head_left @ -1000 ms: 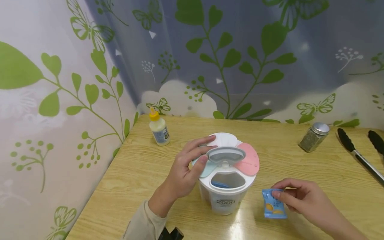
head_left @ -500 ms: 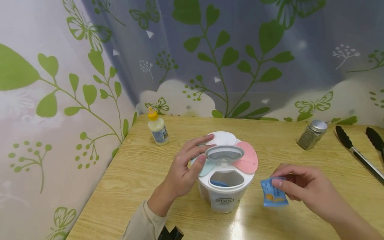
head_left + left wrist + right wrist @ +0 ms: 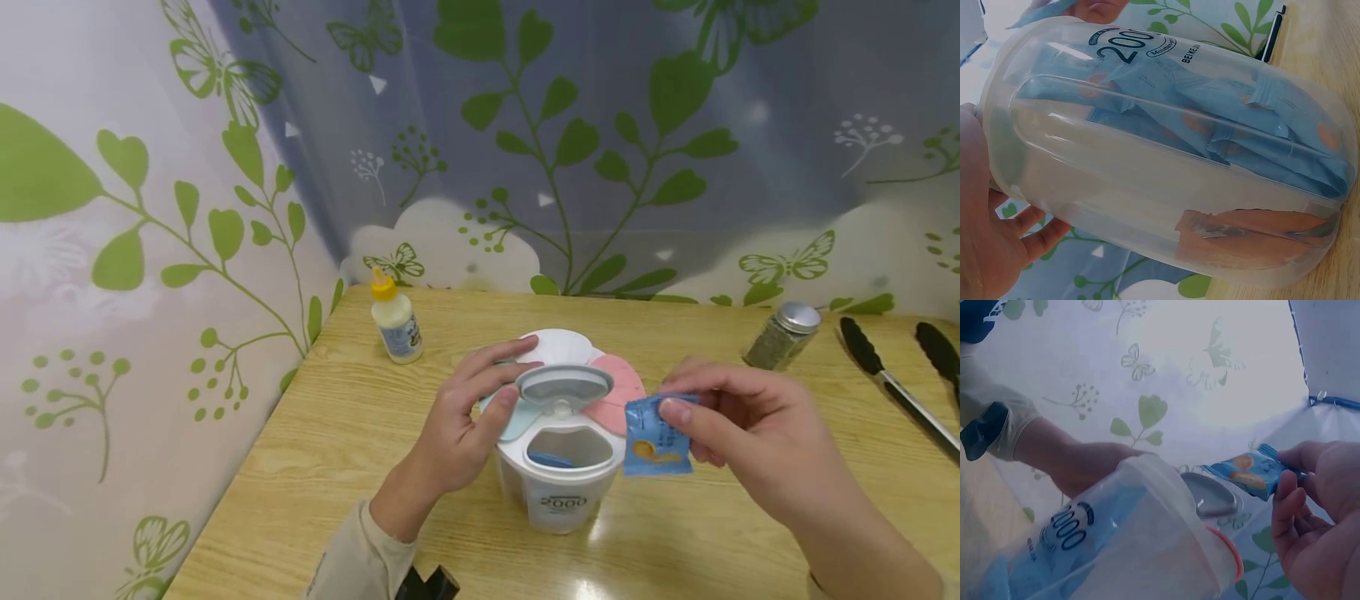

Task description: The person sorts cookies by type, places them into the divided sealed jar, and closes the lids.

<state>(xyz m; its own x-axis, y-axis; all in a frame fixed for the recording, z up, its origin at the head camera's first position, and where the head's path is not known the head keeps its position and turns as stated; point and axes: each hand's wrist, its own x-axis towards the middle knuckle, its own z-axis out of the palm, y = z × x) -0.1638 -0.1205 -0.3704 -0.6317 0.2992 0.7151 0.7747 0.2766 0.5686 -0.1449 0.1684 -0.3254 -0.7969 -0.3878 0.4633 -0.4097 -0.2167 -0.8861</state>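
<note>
A clear storage canister (image 3: pixel 564 504) stands on the table, its lid divided into coloured flaps. The grey front flap (image 3: pixel 566 385) is raised over an opening with blue inside. My left hand (image 3: pixel 450 429) rests on the lid's left side, fingers extended over the pale blue flap (image 3: pixel 517 423). To the right, my right hand (image 3: pixel 757 433) pinches a small blue snack packet (image 3: pixel 651 454) between thumb and fingers, above the table beside the pink flap (image 3: pixel 613 383). In the left wrist view, several blue packets (image 3: pixel 1204 106) fill one compartment and a brown packet (image 3: pixel 1254 240) lies in another.
A yellow-capped bottle (image 3: pixel 397 325) stands at the back left. Farther right are a glass jar of dried herbs (image 3: pixel 782 337) and black-tipped tongs (image 3: pixel 896 387). A black object (image 3: pixel 427 583) shows at the front edge. Patterned curtains (image 3: pixel 525 167) hang behind.
My right hand has lifted the snack packet from low over the table and moved it left, to beside the lid. My left hand has stayed on the canister.
</note>
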